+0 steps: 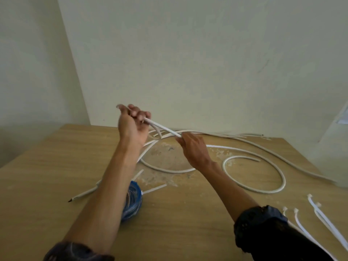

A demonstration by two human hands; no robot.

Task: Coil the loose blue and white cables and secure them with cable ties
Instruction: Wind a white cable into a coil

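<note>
Left hand [133, 125], centre frame, clenches the white cable [162, 127] lifted off the counter [188, 213]. Right hand [194, 149] fingers pinch it just below. The slack sprawls centre-right. It looks light, springy and semi-stiff, so grip where loops gather. Blue coil [132, 200] lies lower centre.
</note>
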